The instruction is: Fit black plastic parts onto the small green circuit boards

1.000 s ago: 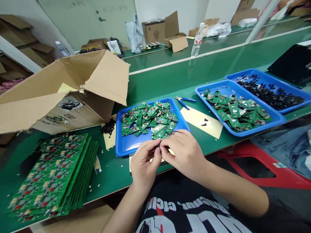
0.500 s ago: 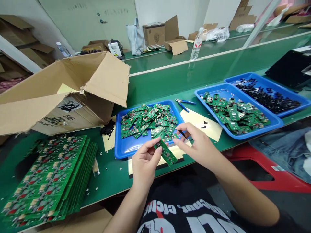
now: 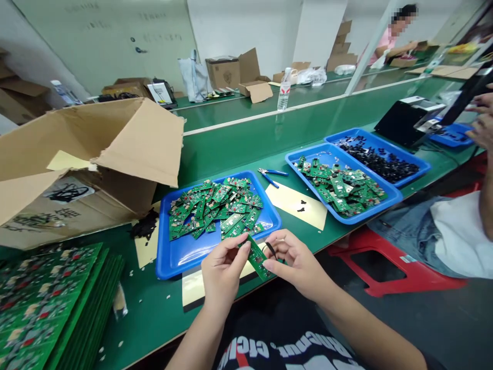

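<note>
In my left hand (image 3: pixel 222 264) a small green circuit board (image 3: pixel 257 261) is pinched between thumb and fingers, tilted over the table's front edge. My right hand (image 3: pixel 295 259) is closed around a thin black strip (image 3: pixel 270 250), whose exact kind I cannot make out. Its thumb reaches the board's right side. Just beyond the hands, a blue tray (image 3: pixel 165 257) carries a heap of similar boards (image 3: pixel 215 203). Yellow backing paper (image 3: pixel 192 288) lies partly under my hands. Another yellow sheet (image 3: pixel 316 211) to the right bears a few small black pieces (image 3: pixel 301 208).
Blue-handled cutters (image 3: pixel 272 176) lie behind the tray. On the right are a tray of boards (image 3: pixel 346 220) and a tray of black parts (image 3: pixel 421 167). Stacked board panels (image 3: pixel 50 298) and an open carton (image 3: pixel 146 149) occupy the left. A co-worker's hand (image 3: pixel 483 128) shows far right.
My right hand has come in to the circuit board with the black strip, its thumb now at the board. The view has swung right, bringing co-workers into sight.
</note>
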### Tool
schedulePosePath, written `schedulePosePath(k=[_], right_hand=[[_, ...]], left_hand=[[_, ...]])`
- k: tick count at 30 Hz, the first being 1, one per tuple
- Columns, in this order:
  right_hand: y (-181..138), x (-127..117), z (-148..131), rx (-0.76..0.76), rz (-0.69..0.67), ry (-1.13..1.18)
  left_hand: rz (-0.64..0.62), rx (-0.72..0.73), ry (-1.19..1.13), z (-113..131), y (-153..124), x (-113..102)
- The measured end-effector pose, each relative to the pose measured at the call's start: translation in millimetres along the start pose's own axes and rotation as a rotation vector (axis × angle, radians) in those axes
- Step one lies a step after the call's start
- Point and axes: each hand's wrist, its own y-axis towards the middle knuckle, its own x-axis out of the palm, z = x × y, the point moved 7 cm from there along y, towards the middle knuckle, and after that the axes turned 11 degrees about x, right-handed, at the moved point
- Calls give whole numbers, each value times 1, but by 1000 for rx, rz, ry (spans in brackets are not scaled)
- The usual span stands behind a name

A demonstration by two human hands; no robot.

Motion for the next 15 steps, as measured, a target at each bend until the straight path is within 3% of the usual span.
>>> schedulePosePath(k=[3,5,6,8,10,12,15], right_hand=[[3,-26,3,-21,108,-3],[7,-68,-4,-51,281,-70],[7,-96,-10,-67,398,-129],[2,-162,-28,-115,771,-299],[-6,-219,-45,-33,1139,-557],[-3,-256,-55,15,1250,-630],[6,-282,-60,91,1340,-708]], left_hand=[[-96,-168,-130,-14,-2,17],[-141,-208,-220,-17,-5,23],[-149,-208,-235,-18,-7,23],[-155,-190,-189,-21,-9,15],[-178,-172,-76,-25,-11,2],[-197,-135,72,-29,-11,-15],[-182,-21,336,-28,-7,-39]])
